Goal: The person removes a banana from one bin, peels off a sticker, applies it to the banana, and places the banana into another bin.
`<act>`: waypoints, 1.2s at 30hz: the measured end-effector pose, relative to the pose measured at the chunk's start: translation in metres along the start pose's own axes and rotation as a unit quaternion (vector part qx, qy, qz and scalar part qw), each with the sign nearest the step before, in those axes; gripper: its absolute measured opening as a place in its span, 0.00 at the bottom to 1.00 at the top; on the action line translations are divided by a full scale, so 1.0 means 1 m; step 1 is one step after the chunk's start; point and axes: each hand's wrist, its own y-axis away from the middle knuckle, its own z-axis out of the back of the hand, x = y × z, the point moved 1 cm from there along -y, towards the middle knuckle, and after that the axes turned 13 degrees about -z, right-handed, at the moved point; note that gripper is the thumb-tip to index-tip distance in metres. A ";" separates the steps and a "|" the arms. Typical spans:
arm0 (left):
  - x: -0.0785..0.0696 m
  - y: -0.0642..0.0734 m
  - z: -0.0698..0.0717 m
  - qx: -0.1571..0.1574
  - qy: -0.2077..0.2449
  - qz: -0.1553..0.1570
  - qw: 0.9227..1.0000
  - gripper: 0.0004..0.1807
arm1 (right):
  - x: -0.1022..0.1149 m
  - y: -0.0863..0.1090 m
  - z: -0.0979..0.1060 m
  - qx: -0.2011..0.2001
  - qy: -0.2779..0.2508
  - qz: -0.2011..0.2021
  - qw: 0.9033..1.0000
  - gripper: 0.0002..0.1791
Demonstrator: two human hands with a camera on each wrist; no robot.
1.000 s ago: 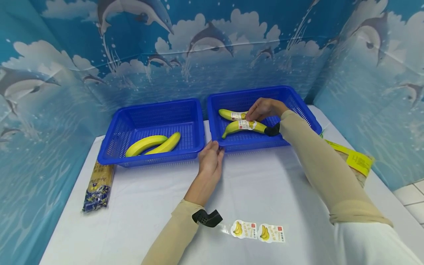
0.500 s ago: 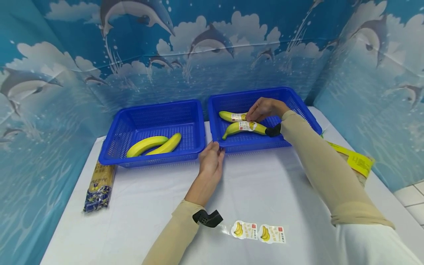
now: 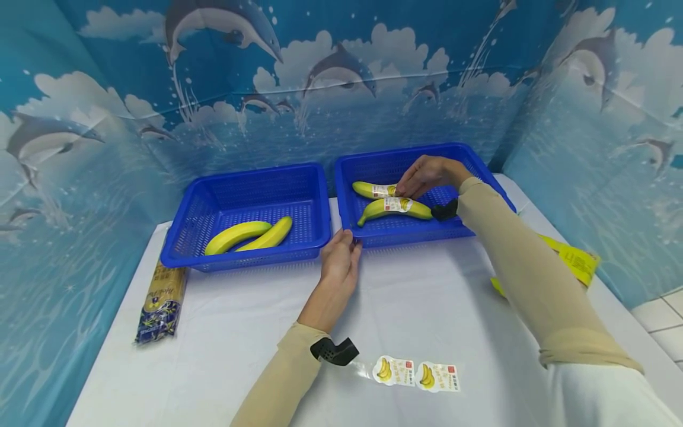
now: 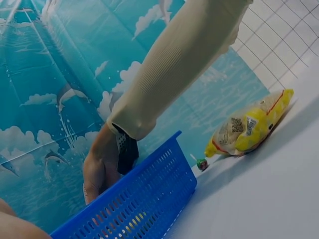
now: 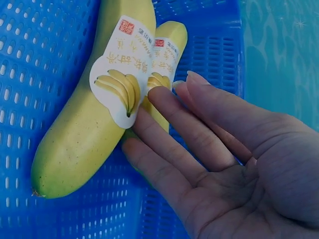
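My left hand (image 3: 339, 256) grips the front left corner of the right blue basket (image 3: 405, 238), thumb and fingers at its rim. Two bananas with white banana-picture labels lie in that basket. Over the far banana (image 3: 365, 189) is my right hand (image 3: 427, 177), its fingertips at the label. The right wrist view shows its fingers (image 5: 169, 149) fairly straight, beside the near banana (image 5: 75, 144). The near banana's label (image 5: 119, 74) lies smooth across its middle. On the table sits a strip of two more banana labels (image 3: 416, 373).
The left blue basket (image 3: 245, 261) holds two unlabelled bananas (image 3: 235, 235). A spaghetti pack (image 3: 160, 302) lies at the table's left. To the right are a yellow bag (image 4: 249, 127) and a green-wrapped lollipop (image 4: 202, 164). A dolphin-print curtain (image 3: 341, 118) stands behind the baskets.
My right forearm has shifted slightly right, covering more of the yellow bag. Both hands keep their places at the basket and the far banana.
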 end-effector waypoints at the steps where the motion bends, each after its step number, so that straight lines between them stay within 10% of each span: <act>1: 0.000 0.000 0.000 0.000 0.001 0.000 1.000 0.29 | 0.000 0.001 0.000 0.000 -0.001 0.000 1.000 0.20; 17: -0.008 0.004 0.010 0.006 -0.001 0.021 1.000 0.29 | 0.021 0.057 -0.014 -0.012 0.018 0.099 0.995 0.21; 26: -0.018 0.023 0.019 0.051 -0.045 0.023 0.997 0.30 | 0.018 0.088 -0.059 -0.027 -0.045 0.188 0.981 0.21; 36: -0.036 0.058 0.049 0.169 -0.190 0.003 0.967 0.25 | 0.025 0.105 -0.138 -0.009 -0.193 0.205 0.960 0.24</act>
